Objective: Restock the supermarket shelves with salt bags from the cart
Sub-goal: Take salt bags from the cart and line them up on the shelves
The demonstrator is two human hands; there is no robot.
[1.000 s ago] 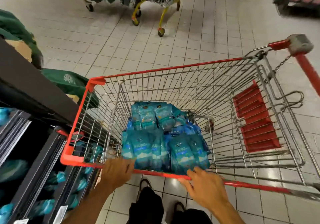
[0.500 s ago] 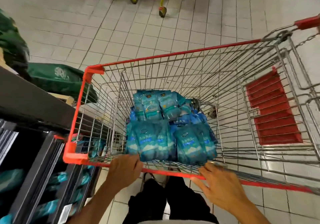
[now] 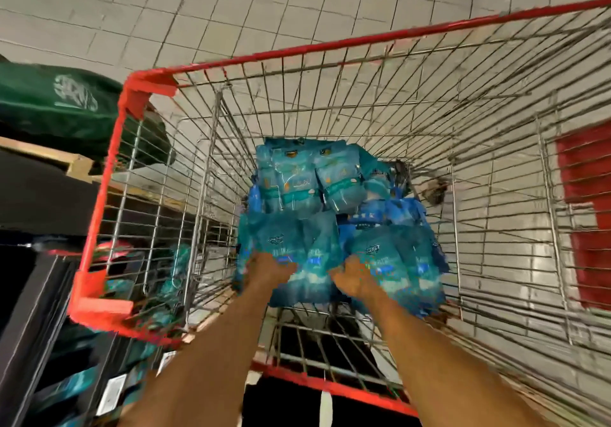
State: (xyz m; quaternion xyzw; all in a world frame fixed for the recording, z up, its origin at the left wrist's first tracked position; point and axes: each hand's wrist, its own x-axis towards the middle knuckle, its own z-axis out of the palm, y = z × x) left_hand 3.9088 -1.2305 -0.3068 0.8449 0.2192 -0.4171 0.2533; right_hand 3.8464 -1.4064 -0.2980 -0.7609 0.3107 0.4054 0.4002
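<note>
A: Cart (image 3: 99, 192), red rim, wire sides. Salt bags (image 3: 317, 201) heaped in the basket's near left part, teal and blue.
B: Hands?
A: Both down inside. Left hand (image 3: 272, 266) on the front left bag (image 3: 297, 244), right hand (image 3: 352, 279) on the front right bag (image 3: 406, 261). Blurred; can't tell if fingers grip.
B: Shelf?
A: Shelves (image 3: 49, 327) left of cart, teal bags on them.

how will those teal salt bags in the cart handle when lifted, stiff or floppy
Probably floppy: the teal salt bags look like soft, creased pouches slumped against each other. Likely heavy for their size, being packed full. The glossy film may be a little slippery, so the left hand and right hand should grip firmly.
</note>
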